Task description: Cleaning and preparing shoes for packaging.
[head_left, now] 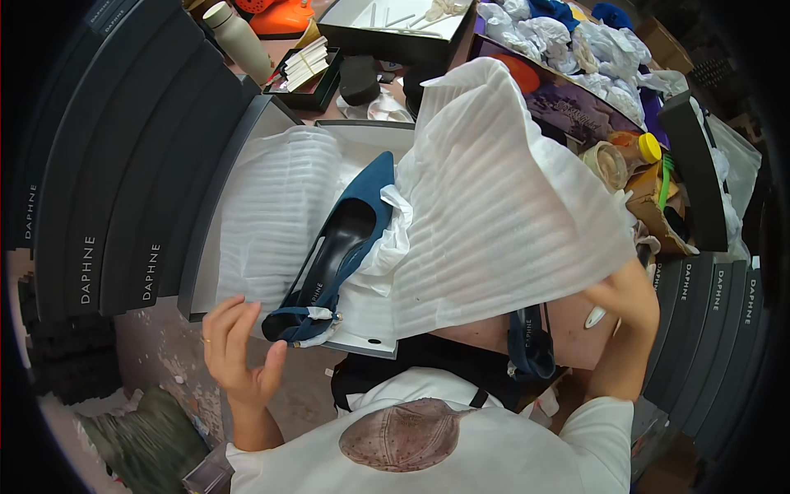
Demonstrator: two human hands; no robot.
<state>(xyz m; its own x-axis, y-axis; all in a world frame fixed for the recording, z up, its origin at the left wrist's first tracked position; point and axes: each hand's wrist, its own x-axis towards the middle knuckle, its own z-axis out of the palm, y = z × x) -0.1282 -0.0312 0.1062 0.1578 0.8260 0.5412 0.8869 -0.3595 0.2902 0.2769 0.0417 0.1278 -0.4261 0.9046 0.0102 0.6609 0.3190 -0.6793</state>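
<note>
A blue pointed-toe shoe (374, 185) with a black insole lies in an open grey shoebox (185, 284), toe away from me. White tissue (395, 235) sits along its right side, and white wrap covers parts of its ankle strap. Beside the shoe's heel, my left hand (234, 346) is open with fingers apart. My right hand (621, 296) grips the near right corner of a ribbed white foam sheet (502, 198), lifting it; its fingertips are hidden behind the sheet. More foam (276, 202) lies at the box's left. A second blue shoe (531, 346) lies partly beneath the raised sheet.
Grey shoeboxes stack up at left (90, 198) and right (691, 321). Behind are a cream bottle (239, 41), a small black tray (309, 82), a white-lined box (387, 37), a yellow-lidded jar (638, 150) and a purple box (576, 99) of crumpled paper.
</note>
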